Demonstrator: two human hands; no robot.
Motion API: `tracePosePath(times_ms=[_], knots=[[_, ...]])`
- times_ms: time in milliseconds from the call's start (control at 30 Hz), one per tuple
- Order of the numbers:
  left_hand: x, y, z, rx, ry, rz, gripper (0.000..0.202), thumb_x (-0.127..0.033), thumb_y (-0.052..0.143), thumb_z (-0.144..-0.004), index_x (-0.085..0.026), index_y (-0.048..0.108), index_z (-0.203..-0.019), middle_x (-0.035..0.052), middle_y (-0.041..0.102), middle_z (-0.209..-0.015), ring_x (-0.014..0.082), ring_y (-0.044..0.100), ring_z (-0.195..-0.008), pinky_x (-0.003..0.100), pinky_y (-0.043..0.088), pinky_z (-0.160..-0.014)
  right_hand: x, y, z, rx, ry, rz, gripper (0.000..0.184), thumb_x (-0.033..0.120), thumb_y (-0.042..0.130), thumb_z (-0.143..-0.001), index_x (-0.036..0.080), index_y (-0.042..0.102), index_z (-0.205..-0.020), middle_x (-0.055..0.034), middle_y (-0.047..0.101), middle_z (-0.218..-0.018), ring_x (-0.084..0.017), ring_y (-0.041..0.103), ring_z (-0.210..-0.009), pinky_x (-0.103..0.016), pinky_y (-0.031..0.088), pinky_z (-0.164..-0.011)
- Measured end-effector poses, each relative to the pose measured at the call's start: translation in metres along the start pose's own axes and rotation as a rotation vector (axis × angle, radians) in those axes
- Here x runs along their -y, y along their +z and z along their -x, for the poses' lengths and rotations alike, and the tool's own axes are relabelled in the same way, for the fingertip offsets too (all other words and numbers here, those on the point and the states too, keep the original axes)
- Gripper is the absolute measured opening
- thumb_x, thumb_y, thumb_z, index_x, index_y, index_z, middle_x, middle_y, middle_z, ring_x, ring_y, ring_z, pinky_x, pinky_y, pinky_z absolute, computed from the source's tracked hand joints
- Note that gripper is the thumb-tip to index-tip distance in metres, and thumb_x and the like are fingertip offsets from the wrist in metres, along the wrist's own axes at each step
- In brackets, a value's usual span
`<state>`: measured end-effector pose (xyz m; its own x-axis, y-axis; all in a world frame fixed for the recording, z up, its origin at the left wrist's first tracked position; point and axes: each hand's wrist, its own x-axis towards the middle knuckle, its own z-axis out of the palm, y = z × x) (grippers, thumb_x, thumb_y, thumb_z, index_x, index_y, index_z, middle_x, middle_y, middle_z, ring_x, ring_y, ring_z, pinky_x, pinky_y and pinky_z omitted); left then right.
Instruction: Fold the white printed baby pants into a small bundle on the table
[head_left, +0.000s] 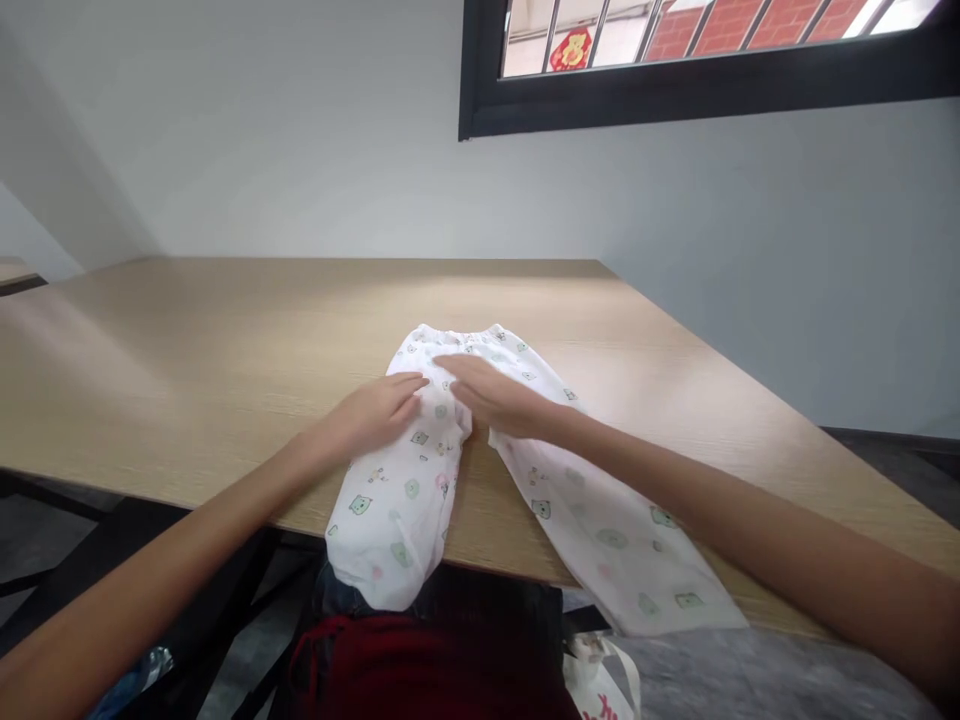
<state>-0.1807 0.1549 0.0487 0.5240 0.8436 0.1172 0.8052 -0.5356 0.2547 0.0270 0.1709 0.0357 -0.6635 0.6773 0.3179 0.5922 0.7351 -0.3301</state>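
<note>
A pair of white child's trousers with a small green animal print lies spread on the wooden table, its gathered waistband toward the far side. Both legs reach over the near table edge. My left hand rests at the outer side of the left trouser leg, fingers stretched out over the cloth. Across the upper part, just below the waistband, my right hand lies with its fingers extended and pointing left. Neither hand grips the fabric. My right forearm passes above the right trouser leg.
The light wood table extends to a grey wall. A dark-framed window with bars is at the upper right. Below the near edge are a dark bench on the left and a white bag with red marks.
</note>
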Motion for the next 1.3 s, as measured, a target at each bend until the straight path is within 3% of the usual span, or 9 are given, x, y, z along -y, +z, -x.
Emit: tracePosePath(times_ms=[100,200,467,667,800,933,1000,1133,1300], knots=[[-0.002,0.008,0.015,0.053,0.042,0.054,0.044,-0.032,0.024,-0.093,-0.017,0.037,-0.132,0.0065,0.044,-0.133,0.0164,0.045,-0.118,0.031,0.035,-0.099,0.019,0.015,-0.014,0.151,-0.132,-0.149,0.041,0.028,0.019,-0.095,0.015,0.036,-0.131,-0.0076,0.039,-0.134,-0.019,0.035,-0.122,-0.036,0.032,-0.101],[-0.012,0.008,0.042,0.112,0.056,0.084,0.045,-0.035,0.025,-0.093,-0.020,0.032,-0.135,0.0041,0.037,-0.138,0.0182,0.034,-0.127,0.036,0.028,-0.105,0.002,0.032,-0.046,0.276,-0.160,-0.057,0.042,0.028,0.019,-0.096,0.012,0.039,-0.129,-0.0096,0.037,-0.135,-0.022,0.032,-0.124,-0.039,0.029,-0.103],[-0.059,-0.019,0.151,0.347,0.005,0.142,0.038,-0.035,0.036,-0.091,-0.044,0.038,-0.127,-0.0115,0.040,-0.134,0.0158,0.041,-0.122,0.032,0.034,-0.103,-0.042,0.034,-0.100,0.258,0.125,-0.015,0.037,0.025,0.036,-0.093,0.012,0.047,-0.125,-0.0094,0.038,-0.135,-0.026,0.029,-0.126,-0.039,0.025,-0.105],[-0.075,-0.030,0.093,0.254,0.023,0.228,0.036,-0.034,0.025,-0.094,-0.034,0.052,-0.118,-0.0056,0.059,-0.116,0.0136,0.056,-0.104,0.025,0.044,-0.087,-0.038,-0.024,-0.041,0.094,0.298,-0.321,0.042,0.046,0.032,-0.095,0.021,0.058,-0.116,-0.0049,0.050,-0.125,-0.027,0.046,-0.112,-0.041,0.036,-0.095],[-0.090,-0.001,0.005,0.215,0.273,0.182,0.041,-0.032,0.025,-0.094,-0.016,0.041,-0.127,0.0074,0.040,-0.136,0.0186,0.035,-0.126,0.030,0.032,-0.101,-0.049,-0.042,0.013,-0.012,0.316,-0.496,0.036,0.044,0.036,-0.094,0.027,0.058,-0.116,0.0014,0.050,-0.125,-0.024,0.043,-0.115,-0.039,0.031,-0.099],[-0.113,0.035,-0.052,0.192,0.271,0.100,0.048,-0.033,0.022,-0.094,-0.003,0.030,-0.131,0.0193,0.040,-0.133,0.0242,0.037,-0.124,0.036,0.035,-0.098,-0.071,-0.031,0.037,0.023,0.336,-0.477,0.037,0.040,0.032,-0.095,0.027,0.055,-0.120,0.0029,0.046,-0.129,-0.023,0.037,-0.121,-0.040,0.024,-0.104],[-0.128,0.045,-0.045,0.209,0.327,0.086,0.049,-0.034,0.025,-0.093,-0.004,0.028,-0.132,0.0201,0.044,-0.129,0.0265,0.041,-0.121,0.038,0.037,-0.096,-0.085,-0.024,0.034,0.066,0.306,-0.390,0.039,0.040,0.029,-0.095,0.026,0.052,-0.123,0.0033,0.042,-0.132,-0.022,0.032,-0.124,-0.039,0.019,-0.107],[-0.160,0.060,0.019,0.049,0.579,-0.031,0.046,-0.030,0.027,-0.094,-0.003,0.031,-0.130,0.0179,0.048,-0.126,0.0256,0.045,-0.116,0.037,0.035,-0.098,-0.113,-0.015,0.009,0.134,0.295,-0.120,0.043,0.036,0.026,-0.095,0.024,0.038,-0.135,0.0023,0.024,-0.142,-0.021,0.012,-0.131,-0.041,0.009,-0.108],[-0.190,0.085,0.055,-0.284,0.487,-0.064,0.054,-0.045,0.035,-0.090,-0.001,0.043,-0.120,0.0133,0.061,-0.100,0.0235,0.057,-0.090,0.036,0.046,-0.081,-0.126,-0.008,-0.011,0.016,0.474,0.058,0.052,0.028,0.029,-0.092,0.010,0.022,-0.140,-0.0100,0.021,-0.143,-0.024,0.016,-0.131,-0.040,0.016,-0.107]])
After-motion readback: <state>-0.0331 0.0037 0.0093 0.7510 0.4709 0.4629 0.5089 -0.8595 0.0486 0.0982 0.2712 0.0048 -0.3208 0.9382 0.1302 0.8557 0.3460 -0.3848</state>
